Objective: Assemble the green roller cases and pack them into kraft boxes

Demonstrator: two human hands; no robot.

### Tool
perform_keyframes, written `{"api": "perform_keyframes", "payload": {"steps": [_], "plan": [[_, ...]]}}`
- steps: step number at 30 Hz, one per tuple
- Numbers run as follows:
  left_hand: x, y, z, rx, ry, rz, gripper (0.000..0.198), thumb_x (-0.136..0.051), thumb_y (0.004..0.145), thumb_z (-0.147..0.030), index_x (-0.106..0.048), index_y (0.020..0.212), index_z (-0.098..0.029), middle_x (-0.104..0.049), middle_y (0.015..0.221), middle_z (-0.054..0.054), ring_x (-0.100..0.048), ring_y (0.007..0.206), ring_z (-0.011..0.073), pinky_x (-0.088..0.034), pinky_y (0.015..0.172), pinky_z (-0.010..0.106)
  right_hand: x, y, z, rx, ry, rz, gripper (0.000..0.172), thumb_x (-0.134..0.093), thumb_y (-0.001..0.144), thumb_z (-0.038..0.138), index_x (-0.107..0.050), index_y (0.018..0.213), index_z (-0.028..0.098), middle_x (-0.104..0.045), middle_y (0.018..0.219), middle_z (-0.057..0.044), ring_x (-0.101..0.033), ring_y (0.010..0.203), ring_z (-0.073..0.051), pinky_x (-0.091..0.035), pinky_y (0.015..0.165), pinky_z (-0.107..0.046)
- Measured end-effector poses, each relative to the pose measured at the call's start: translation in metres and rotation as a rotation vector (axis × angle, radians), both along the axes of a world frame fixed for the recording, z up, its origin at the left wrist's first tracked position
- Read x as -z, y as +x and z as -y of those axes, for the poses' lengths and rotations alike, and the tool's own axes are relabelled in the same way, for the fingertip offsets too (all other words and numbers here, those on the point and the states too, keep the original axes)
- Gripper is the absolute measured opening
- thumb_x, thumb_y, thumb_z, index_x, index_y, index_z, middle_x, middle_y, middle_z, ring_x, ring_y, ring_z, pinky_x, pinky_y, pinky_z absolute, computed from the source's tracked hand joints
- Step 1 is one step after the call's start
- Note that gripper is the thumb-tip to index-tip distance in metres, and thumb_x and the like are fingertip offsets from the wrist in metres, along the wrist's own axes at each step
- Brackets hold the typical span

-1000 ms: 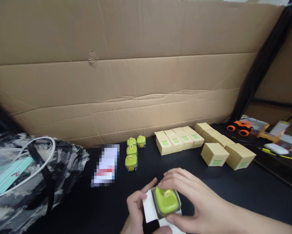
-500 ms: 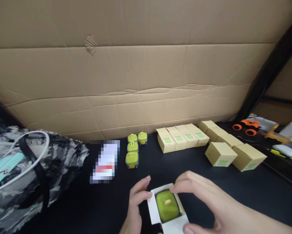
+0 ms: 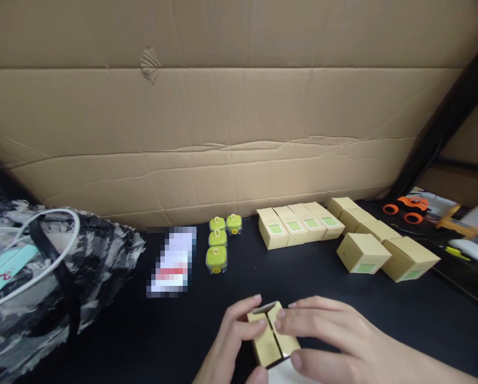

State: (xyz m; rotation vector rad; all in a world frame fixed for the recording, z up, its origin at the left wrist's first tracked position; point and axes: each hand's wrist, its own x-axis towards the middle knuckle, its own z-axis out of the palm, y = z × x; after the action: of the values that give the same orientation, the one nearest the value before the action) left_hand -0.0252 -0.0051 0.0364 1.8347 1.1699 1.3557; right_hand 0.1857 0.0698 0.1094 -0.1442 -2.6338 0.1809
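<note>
A small yellow box [image 3: 268,344] is at the bottom centre, its two side flaps folded inward with a narrow gap between them. A white flap sticks out at its near edge. My left hand [image 3: 234,341] grips the box from the left, fingertips on the left flap. From the right, my right hand [image 3: 330,336] presses its fingers on the right flap, thumb by the white flap. What lies inside the box is hidden. Beyond my hands stand several green-lidded containers [image 3: 217,257].
A row of yellow boxes [image 3: 278,241] stands at the back, with more boxes [image 3: 364,253] to the right. A pixelated item [image 3: 172,264] lies left of centre. A patterned bag [image 3: 103,266] fills the left; an orange toy car [image 3: 410,208] sits far right.
The side flaps of the held box have been folded in over the green-lidded container. My right hand's fingers have moved onto the right flap.
</note>
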Motion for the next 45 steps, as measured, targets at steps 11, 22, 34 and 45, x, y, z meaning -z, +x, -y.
{"api": "perform_keyframes", "payload": {"steps": [11,22,34,45], "plan": [[0.007,0.004,-0.001,0.055,-0.05,0.171,0.037,-0.068,0.08,-0.04,-0.051,0.113,-0.036,-0.058,0.127,0.003,-0.056,0.117,0.0248,-0.042,0.1,0.042,0.028,-0.009,-0.004,0.186,-0.622,-0.191,0.027,-0.045,0.097,0.025,-0.056,0.121,0.025,-0.057,0.114,-0.008,-0.057,0.106,-0.017,-0.049,0.09,-0.029],[0.026,0.0,-0.007,0.086,-0.05,0.144,0.052,-0.071,0.075,-0.039,-0.05,0.122,-0.03,-0.055,0.13,0.01,-0.054,0.12,0.0314,-0.042,0.101,0.05,0.042,-0.014,-0.004,0.295,-0.882,-0.188,0.03,-0.042,0.098,0.038,-0.055,0.121,0.024,-0.063,0.102,-0.006,-0.062,0.095,-0.016,-0.052,0.083,-0.03],[0.021,-0.004,-0.024,-0.151,-0.331,0.42,0.028,-0.06,0.082,-0.045,-0.061,0.097,-0.021,-0.074,0.104,0.014,-0.072,0.087,0.0264,-0.056,0.081,0.042,0.006,-0.005,-0.004,0.239,-0.075,0.145,0.046,-0.059,0.086,0.049,-0.056,0.116,0.015,-0.063,0.113,-0.012,-0.059,0.099,-0.024,-0.052,0.083,-0.036],[0.018,-0.007,-0.027,-0.123,-0.322,0.347,0.02,-0.054,0.085,-0.038,-0.063,0.09,-0.021,-0.075,0.101,0.013,-0.073,0.085,0.0256,-0.056,0.079,0.039,0.01,0.066,-0.063,0.738,0.165,0.245,0.018,-0.053,0.081,0.014,-0.056,0.099,0.018,-0.068,0.096,-0.012,-0.066,0.086,-0.029,-0.051,0.074,-0.044]]}}
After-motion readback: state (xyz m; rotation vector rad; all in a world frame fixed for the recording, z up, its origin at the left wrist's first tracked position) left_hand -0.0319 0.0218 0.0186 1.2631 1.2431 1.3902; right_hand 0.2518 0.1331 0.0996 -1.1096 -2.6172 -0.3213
